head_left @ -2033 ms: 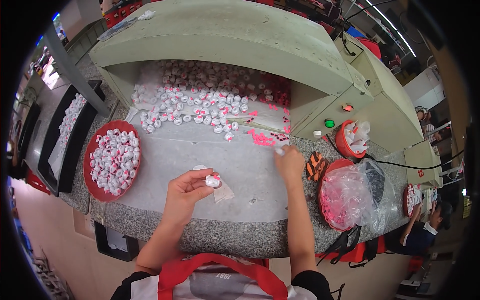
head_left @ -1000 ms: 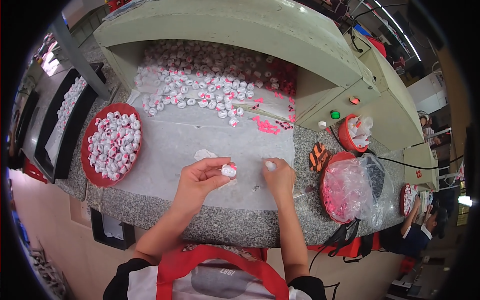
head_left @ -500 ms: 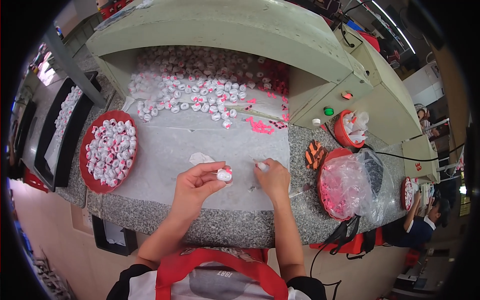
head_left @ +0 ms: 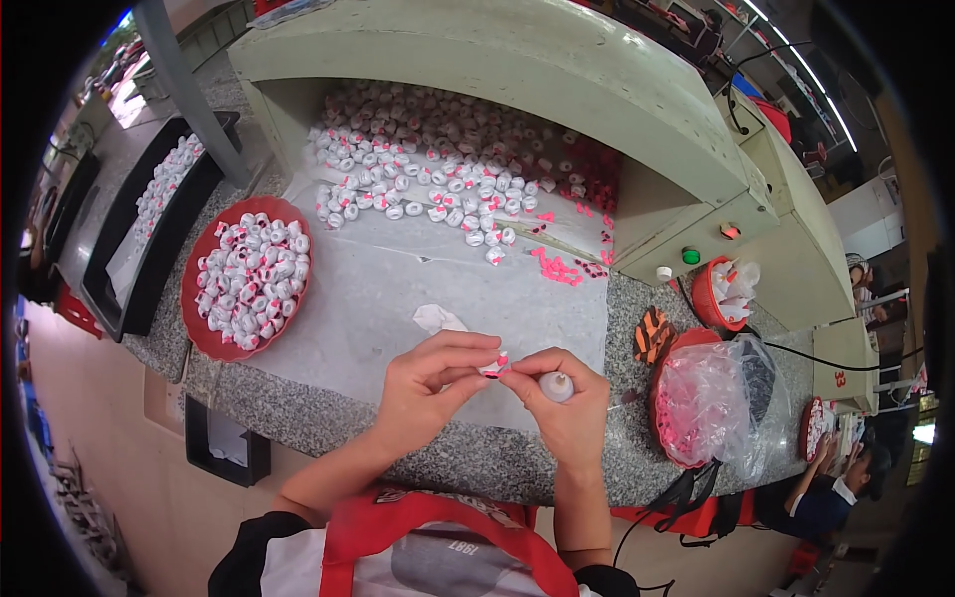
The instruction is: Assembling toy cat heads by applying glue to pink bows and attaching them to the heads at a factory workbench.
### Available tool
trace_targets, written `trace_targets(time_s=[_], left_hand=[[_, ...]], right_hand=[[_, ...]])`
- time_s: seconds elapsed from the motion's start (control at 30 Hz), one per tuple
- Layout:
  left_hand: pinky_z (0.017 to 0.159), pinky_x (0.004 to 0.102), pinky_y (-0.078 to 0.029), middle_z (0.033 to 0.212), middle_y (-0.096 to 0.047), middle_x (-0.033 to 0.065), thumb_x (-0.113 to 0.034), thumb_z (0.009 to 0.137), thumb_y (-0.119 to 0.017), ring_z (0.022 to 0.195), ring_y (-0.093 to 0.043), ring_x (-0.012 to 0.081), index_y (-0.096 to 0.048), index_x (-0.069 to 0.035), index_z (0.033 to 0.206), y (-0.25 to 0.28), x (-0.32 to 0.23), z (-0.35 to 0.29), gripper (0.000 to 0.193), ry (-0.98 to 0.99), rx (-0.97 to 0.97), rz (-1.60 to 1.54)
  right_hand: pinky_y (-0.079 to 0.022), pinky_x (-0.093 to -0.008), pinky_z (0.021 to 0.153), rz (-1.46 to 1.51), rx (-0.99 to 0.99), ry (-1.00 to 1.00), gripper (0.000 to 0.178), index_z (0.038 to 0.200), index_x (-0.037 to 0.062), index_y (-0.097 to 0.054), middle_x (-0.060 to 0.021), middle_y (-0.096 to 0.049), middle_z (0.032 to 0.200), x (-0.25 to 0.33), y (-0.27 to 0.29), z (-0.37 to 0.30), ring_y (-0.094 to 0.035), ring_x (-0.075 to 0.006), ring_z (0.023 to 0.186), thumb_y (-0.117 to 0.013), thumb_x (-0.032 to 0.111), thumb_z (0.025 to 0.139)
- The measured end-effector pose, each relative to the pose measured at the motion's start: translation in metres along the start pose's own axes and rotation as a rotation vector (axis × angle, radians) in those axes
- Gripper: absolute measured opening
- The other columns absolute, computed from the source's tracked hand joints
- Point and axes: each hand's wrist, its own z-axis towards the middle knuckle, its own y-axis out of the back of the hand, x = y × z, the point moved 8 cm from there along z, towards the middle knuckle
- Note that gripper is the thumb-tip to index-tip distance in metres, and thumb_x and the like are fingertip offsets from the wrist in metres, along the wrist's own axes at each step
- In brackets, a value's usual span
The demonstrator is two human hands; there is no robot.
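My left hand [head_left: 430, 386] pinches a small white molded piece [head_left: 493, 368] with pink and dark parts between thumb and fingertips. From the other side, my right hand [head_left: 569, 410] brings its thumb and forefinger up against this piece. Tucked in the right hand is a small whitish squeeze bottle [head_left: 556, 386] with a narrow tip. Whether the right fingertips also hold a tiny part, I cannot make out. Just beyond the left hand lies a crumpled white cloth or tissue [head_left: 438, 318] on the pale sheet [head_left: 368, 289] that covers the worktop.
A red scalloped bowl [head_left: 189, 316] of similar white pieces stands at left, beside a long black tray [head_left: 111, 254]. More pieces [head_left: 438, 189] fill the hooded cabinet [head_left: 468, 60]; small pink parts [head_left: 557, 267] lie at its right. A plastic-covered bowl [head_left: 696, 408] and red cup [head_left: 708, 297] stand at right.
My right hand has come up off the sheet with the bottle and now meets the left hand at the white piece. The whole view has shifted somewhat to the right and down.
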Motion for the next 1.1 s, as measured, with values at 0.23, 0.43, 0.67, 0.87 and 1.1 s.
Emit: trace_targets(time_s=[0.23,0.43,0.67,0.87,1.1], left_hand=[[0.085,0.0311,-0.044,0.109,-0.052,0.0177,0.011,0.077,-0.051,0.099,-0.054,0.0232,-0.055,0.003,0.101,-0.007,0.005,-0.001,0.025,0.113,0.002,-0.155],[0.081,0.0287,-0.045,0.103,-0.054,0.0152,0.007,0.081,-0.049,0.095,-0.054,0.0209,-0.054,0.004,0.101,-0.022,-0.010,-0.007,0.020,-0.154,-0.013,0.327],[0.079,0.0267,-0.045,0.100,-0.056,0.0128,0.006,0.084,-0.045,0.091,-0.055,0.0167,-0.054,0.004,0.100,-0.007,0.039,0.003,0.019,-0.036,-0.154,0.316],[0.074,0.0235,-0.046,0.089,-0.058,0.0068,0.002,0.082,-0.050,0.084,-0.057,0.0123,-0.055,0.001,0.100,-0.002,0.043,0.003,0.019,0.249,-0.116,-0.109],[0.073,0.0277,-0.049,0.088,-0.058,0.0100,0.001,0.080,-0.055,0.084,-0.059,0.0168,-0.054,0.005,0.097,-0.023,0.006,-0.008,0.017,0.195,0.104,0.009]], right_hand=[[-0.043,-0.0200,0.059,0.126,-0.048,0.080,0.020,0.084,0.0013,-0.062,-0.0028,-0.058,0.073,0.001,0.000,-0.009,-0.054,-0.0072,0.067,-0.070,-0.001,0.067],[-0.041,-0.0188,0.058,0.069,-0.011,0.168,0.021,0.083,-0.0004,-0.062,-0.0038,-0.057,0.074,-0.002,0.005,-0.008,-0.052,-0.0066,0.066,-0.068,-0.008,0.064],[-0.043,-0.0203,0.059,0.078,0.014,-0.090,0.014,0.081,0.0016,-0.063,-0.0045,-0.058,0.073,-0.060,-0.002,0.018,-0.055,-0.0096,0.064,-0.067,-0.001,0.068],[-0.043,-0.0192,0.057,0.078,-0.089,0.228,0.021,0.084,0.0002,-0.060,-0.0067,-0.058,0.086,-0.014,0.001,-0.004,-0.053,-0.0076,0.064,-0.068,-0.004,0.066],[-0.045,-0.0206,0.052,0.244,0.134,0.317,0.021,0.086,-0.0018,-0.060,-0.0135,-0.057,0.090,-0.005,0.008,-0.012,-0.055,-0.0130,0.064,-0.066,-0.006,0.066]])
